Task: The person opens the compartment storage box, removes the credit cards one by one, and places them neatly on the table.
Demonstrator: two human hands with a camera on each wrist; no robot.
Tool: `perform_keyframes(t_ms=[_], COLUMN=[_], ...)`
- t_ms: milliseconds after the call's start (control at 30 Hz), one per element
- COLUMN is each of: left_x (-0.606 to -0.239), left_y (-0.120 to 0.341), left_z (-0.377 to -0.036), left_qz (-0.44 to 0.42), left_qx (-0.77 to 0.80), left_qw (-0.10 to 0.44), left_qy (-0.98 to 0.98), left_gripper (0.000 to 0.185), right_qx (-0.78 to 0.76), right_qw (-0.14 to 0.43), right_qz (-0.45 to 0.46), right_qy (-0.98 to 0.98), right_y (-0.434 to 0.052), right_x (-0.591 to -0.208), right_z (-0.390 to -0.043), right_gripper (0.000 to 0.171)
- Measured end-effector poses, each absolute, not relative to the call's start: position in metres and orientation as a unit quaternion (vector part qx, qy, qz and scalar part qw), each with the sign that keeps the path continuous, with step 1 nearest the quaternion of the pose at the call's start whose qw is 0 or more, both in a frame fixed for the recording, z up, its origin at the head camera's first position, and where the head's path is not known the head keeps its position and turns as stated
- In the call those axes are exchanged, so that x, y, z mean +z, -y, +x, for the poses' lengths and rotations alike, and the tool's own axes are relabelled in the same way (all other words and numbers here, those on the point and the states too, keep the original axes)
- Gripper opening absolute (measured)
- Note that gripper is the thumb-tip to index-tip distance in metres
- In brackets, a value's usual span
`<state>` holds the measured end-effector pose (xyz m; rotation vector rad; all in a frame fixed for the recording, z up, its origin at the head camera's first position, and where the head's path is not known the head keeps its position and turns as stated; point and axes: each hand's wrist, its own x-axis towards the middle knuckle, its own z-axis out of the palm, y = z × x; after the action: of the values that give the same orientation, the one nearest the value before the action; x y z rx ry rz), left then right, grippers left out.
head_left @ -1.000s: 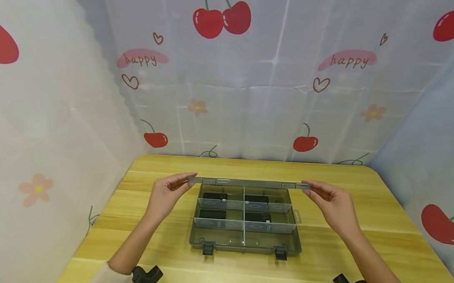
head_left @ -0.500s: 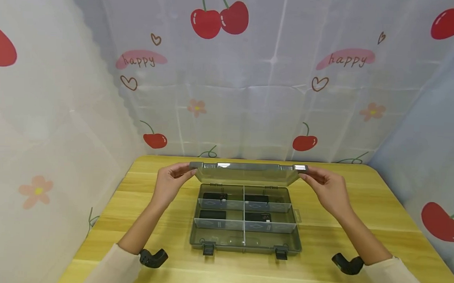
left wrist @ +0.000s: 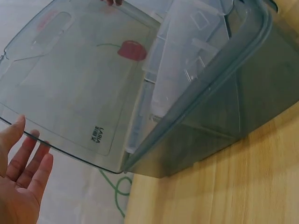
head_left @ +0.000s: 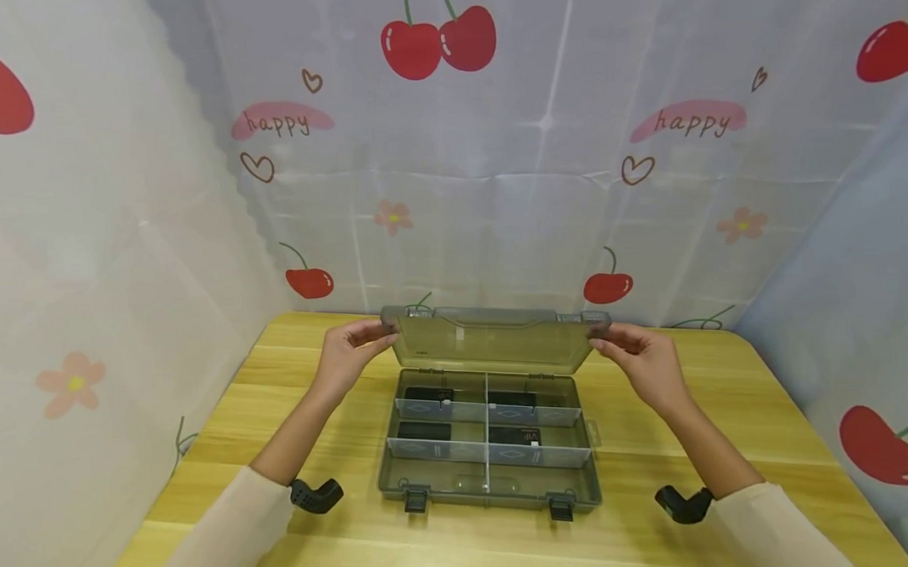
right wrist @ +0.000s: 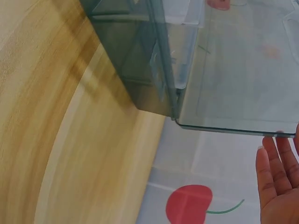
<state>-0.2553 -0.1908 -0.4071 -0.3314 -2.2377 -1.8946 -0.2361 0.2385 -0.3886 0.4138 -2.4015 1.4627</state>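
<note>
— Where is the organiser box (head_left: 490, 439), and how does it lie?

— At the centre of the head frame, flat on the wooden bench (head_left: 718, 460), long axis running left to right. Its lid (head_left: 494, 343) stands tilted up from the far hinge, free edge toward the top of the frame, latches at the near wall.

— And your hands?

— My left hand (head_left: 346, 355) touches the lid's left end, my right hand (head_left: 639, 361) its right end. The fingers are mostly straight and close together against the edges.

— Materials?

— Smoky, see-through plastic, rectangular, with pale dividers making compartments; dark cards (head_left: 426, 430) lie in four of them. The bench is yellow wood grain.

— What do the wrist views add?

— The left wrist view shows small printed lettering on the lid (left wrist: 84, 88) and my fingers (left wrist: 32, 161) extended at its corner. The right wrist view shows the box's side wall (right wrist: 140, 70) from low down, my fingers (right wrist: 275, 172) at lower right.
</note>
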Motion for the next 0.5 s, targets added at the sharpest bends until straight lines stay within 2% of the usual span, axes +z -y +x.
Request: perform_keyframes(t_ms=[200, 500], left_x=[-0.434, -0.452], left_y=[0.199, 0.199], left_z=[-0.278, -0.292], left_qz=[-0.106, -0.088], left_qx=[-0.643, -0.675], left_qw=[0.08, 0.035], left_qy=[0.754, 0.732], left_gripper=[0.029, 0.033], right_qx=[0.554, 0.583], right_qw=[0.114, 0.069], right_qz=[0.144, 0.111], right_qy=[0.812, 0.802], right_y=[-0.236, -0.247], right_x=[-0.392, -0.436], right_z=[-0.244, -0.273], right_gripper=[0.026, 0.034])
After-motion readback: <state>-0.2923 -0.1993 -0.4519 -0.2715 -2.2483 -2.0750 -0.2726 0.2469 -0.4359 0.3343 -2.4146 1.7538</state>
